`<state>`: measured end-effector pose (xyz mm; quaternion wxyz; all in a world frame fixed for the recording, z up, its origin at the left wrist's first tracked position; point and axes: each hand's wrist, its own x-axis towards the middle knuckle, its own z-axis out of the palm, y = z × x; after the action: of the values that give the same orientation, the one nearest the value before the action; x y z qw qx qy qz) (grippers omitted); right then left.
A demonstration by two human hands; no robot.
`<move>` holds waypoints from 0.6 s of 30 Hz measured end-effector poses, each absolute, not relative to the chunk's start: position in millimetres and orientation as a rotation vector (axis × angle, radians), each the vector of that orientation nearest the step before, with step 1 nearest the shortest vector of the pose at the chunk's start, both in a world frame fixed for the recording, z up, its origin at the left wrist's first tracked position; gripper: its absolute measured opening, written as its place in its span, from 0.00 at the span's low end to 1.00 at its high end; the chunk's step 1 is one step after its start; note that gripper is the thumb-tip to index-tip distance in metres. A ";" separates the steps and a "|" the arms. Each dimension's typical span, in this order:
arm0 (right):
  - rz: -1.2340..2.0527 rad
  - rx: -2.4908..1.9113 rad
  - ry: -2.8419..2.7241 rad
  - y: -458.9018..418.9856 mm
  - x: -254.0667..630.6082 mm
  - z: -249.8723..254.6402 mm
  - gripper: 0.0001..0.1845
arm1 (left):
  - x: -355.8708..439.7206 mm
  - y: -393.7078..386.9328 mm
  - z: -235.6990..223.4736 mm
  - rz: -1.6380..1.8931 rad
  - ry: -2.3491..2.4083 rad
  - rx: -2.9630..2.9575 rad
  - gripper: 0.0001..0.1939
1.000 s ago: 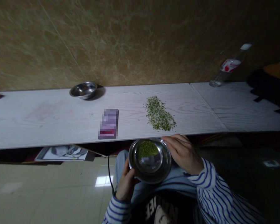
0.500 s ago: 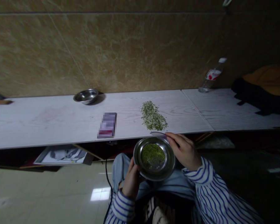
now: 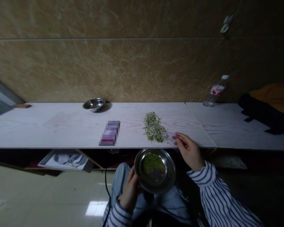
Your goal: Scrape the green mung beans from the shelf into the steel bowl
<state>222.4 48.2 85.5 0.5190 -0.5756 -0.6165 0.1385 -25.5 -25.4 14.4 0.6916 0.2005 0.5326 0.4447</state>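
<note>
Steel bowl (image 3: pixel 169 175) sits just below the tabletop's (image 3: pixel 61 132) front edge; your right hand (image 3: pixel 189 149) has moved from its rim to the loose green grains (image 3: pixel 153 126).
Your left hand (image 3: pixel 130 189) alone now bears the bowl, thumb at the rim, a heap of grains (image 3: pixel 152 162) inside. Your right fingertips, pinched nearly closed on a clear plastic piece (image 3: pixel 168 138), bring it to the scatter's near right side; I cannot tell whether it presses down. Beyond, a small bowl (image 3: pixel 86 106) stands near the back edge.
</note>
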 end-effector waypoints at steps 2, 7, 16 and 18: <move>0.333 -1.384 -1.480 59.2 226.8 84.0 0.16 | -25.7 -26.5 9.5 1.008 1.198 0.418 0.35; 0.305 -1.389 -1.523 77.2 239.4 77.1 0.20 | -19.4 -21.1 4.0 1.003 1.225 0.369 0.35; 0.380 -1.389 -1.458 75.4 260.7 59.7 0.17 | -4.4 -10.0 6.3 1.009 1.130 0.388 0.35; 0.379 -1.400 -1.483 71.0 260.6 58.3 0.16 | -3.6 -9.5 3.8 1.019 1.138 0.395 0.36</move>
<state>260.6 71.0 58.3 0.5089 -0.5810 -0.6154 0.1574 -3.6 -9.5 3.8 0.7044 0.1778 0.5119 0.4584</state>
